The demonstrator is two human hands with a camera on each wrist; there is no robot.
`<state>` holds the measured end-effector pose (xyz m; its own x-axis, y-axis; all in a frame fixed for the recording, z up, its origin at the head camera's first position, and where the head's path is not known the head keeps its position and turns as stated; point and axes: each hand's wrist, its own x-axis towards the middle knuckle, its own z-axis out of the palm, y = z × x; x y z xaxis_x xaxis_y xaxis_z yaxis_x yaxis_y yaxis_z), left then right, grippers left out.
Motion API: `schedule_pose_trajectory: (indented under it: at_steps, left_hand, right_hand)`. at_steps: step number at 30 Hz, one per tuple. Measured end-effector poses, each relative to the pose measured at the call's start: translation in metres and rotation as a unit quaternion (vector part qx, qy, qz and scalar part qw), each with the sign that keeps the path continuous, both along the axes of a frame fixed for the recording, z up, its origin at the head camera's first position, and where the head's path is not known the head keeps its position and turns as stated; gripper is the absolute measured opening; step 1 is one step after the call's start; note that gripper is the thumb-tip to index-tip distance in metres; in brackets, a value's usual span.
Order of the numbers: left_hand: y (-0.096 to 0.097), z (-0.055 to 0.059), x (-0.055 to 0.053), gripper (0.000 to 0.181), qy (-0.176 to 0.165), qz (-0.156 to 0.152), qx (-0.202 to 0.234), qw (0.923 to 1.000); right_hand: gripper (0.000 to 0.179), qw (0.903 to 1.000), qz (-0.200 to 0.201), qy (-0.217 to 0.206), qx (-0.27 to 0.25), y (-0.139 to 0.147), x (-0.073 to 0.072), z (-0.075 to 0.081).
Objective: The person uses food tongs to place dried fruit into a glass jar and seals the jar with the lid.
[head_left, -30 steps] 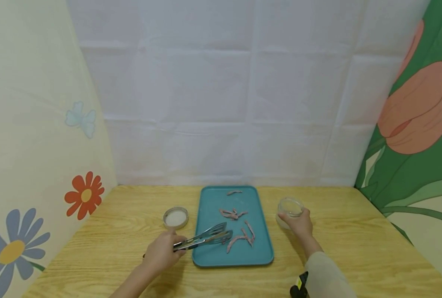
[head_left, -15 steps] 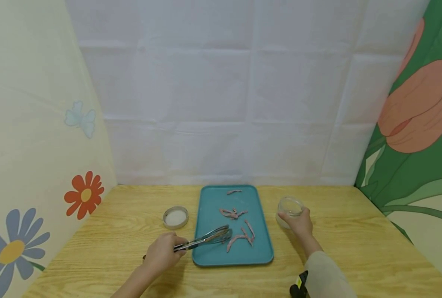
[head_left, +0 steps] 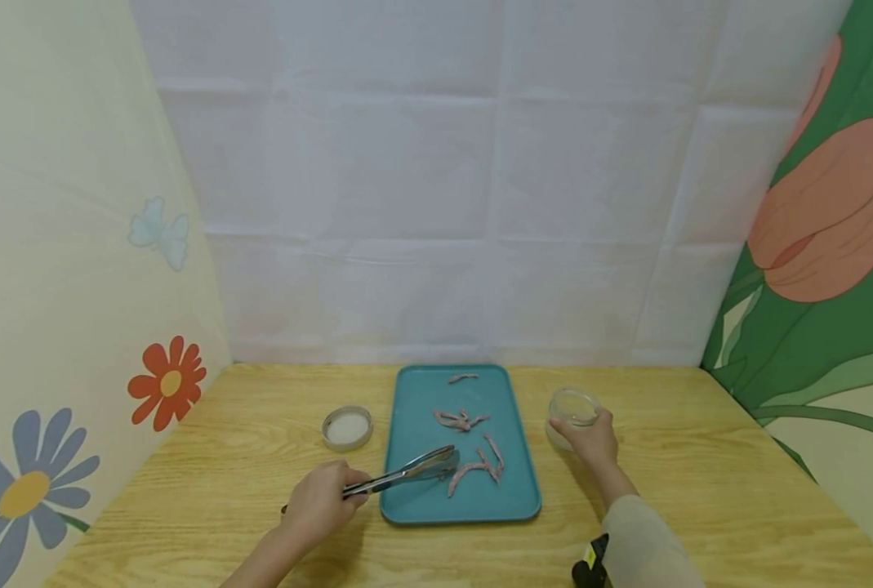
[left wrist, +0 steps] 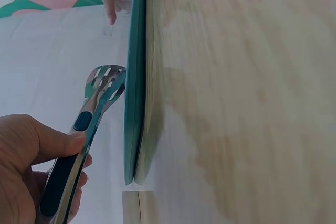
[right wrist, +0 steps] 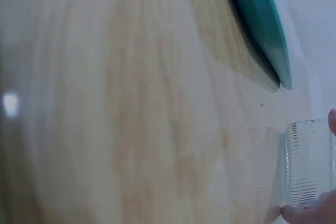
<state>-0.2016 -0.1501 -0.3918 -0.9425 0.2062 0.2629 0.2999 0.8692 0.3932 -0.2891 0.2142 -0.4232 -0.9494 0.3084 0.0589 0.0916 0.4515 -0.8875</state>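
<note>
My left hand grips metal tongs with black handle grips, also plain in the left wrist view. The tongs' slotted heads are pressed together low over a teal tray, next to a curved strip. Several thin pinkish-grey strips, like raw meat, lie on the tray in a loose group near the tongs, with another clump in the middle and a single strip at the far end. Right of the tray, my right hand holds a clear ribbed glass jar upright on the table, mouth uncovered.
A round lid lies left of the tray. The wooden table ends at a white cloth backdrop, with flower-printed sheets at both sides. A black strap device hangs at the right sleeve.
The tongs' two heads, spread apart a second ago, have come together over the tray. My right hand and the jar have stayed in place.
</note>
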Motion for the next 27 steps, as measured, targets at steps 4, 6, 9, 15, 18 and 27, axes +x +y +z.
schedule_pose_trajectory:
  at_steps: [4, 6, 9, 15, 18, 27]
  left_hand:
    - [0.0, 0.001, 0.001, 0.016, 0.0, 0.005, 0.01, 0.9999]
    - [0.0, 0.001, 0.001, 0.017, -0.001, 0.01, 0.016, 0.9998]
    - [0.001, 0.001, 0.0, 0.017, 0.0, 0.018, 0.021, 0.9996]
    - [0.002, 0.002, -0.003, 0.016, 0.022, 0.023, 0.037, 0.9988]
    - [0.003, 0.005, -0.005, 0.015, 0.028, 0.025, 0.044, 0.9983]
    - [0.011, 0.021, -0.011, 0.015, 0.043, 0.036, 0.044, 0.9974]
  right_hand:
    - [0.091, 1.0, 0.0, 0.002, -0.002, 0.0, 0.0, -0.001]
    - [0.092, 1.0, 0.001, 0.001, -0.006, 0.001, -0.001, -0.001]
    - [0.093, 0.9999, 0.003, -0.003, -0.01, 0.001, -0.001, -0.001]
    - [0.095, 0.9999, 0.004, -0.004, -0.012, 0.001, 0.0, 0.0]
    - [0.095, 0.9999, 0.003, -0.002, -0.012, 0.0, 0.001, 0.0]
    - [0.095, 0.9999, 0.001, 0.0, -0.015, 0.001, -0.001, -0.001]
